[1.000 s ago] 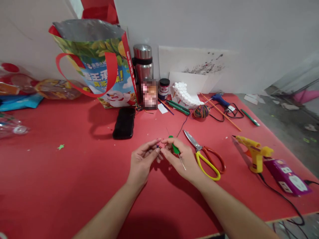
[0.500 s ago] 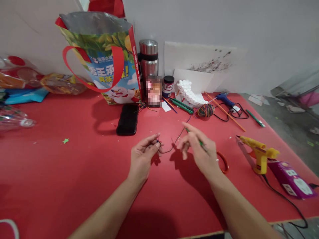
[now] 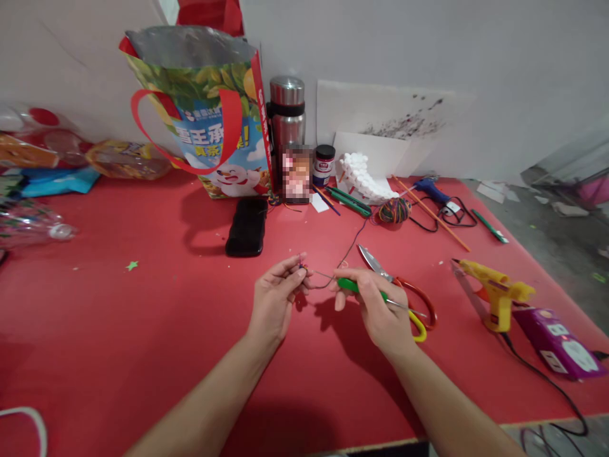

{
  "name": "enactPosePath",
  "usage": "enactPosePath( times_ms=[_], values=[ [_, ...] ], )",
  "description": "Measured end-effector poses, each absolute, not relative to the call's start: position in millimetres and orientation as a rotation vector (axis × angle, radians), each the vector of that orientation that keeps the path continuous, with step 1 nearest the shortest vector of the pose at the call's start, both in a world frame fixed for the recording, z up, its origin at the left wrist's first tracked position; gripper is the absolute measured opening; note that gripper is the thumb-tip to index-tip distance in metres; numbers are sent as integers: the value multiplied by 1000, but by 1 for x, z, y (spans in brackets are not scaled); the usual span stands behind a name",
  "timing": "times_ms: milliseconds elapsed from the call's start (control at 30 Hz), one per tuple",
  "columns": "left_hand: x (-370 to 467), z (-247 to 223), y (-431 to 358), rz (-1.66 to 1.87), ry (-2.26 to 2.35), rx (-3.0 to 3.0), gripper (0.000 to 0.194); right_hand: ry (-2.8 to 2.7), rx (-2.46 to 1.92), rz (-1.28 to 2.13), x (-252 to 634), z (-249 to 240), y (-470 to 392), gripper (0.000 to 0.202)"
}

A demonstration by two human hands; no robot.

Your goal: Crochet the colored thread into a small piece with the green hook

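A person works yarn above a red desk (image 3: 143, 343), 2 bare hands close together but not touching. The left hand (image 3: 275, 298) is nearly closed, thumb and fingers pinching a small, dark piece of yarn work (image 3: 303, 268) above the middle of the desk. The right hand (image 3: 380, 311) curls around the green handle of a slim metal hook (image 3: 349, 285), its thin shaft pointing toward the pinched piece; whether the tip enters the loops is too small to make out. A dark strand (image 3: 354, 241) dips between the hands and runs back to a multicolored yarn ball (image 3: 394, 211). Scissors (image 3: 378, 264) with 1 red and 1 yellow handle lie partly hidden by the right hand, blades pointing away from the person. At right, a yellow glue gun (image 3: 497, 289) stands beside a purple box (image 3: 556, 343). Toward the wall, a printed shopping bag (image 3: 209, 124), a steel flask (image 3: 287, 95) and a phone (image 3: 297, 174) with a blurred screen stand left of a dark-lidded jar (image 3: 324, 165). A green cutter (image 3: 349, 201) lies before a white, bumpy form (image 3: 362, 176). A black case (image 3: 246, 227) lies in front of the bag, a small green star (image 3: 132, 266) farther left.
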State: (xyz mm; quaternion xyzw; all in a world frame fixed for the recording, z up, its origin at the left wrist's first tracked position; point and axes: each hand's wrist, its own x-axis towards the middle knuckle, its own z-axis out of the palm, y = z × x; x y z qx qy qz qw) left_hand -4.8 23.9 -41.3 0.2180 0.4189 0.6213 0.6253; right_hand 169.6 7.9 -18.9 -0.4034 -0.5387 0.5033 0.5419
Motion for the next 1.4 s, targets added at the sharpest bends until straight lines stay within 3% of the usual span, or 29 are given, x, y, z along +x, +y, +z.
enactPosePath(
  times_ms=[1133,1400],
  values=[
    [-1,-44,18,1380,967,729,32,-1100,-960,1374,172,-31,14,33],
    [-2,-44,18,1404,986,706,32,-1062,-981,1248,173,-27,14,32]
  ],
)
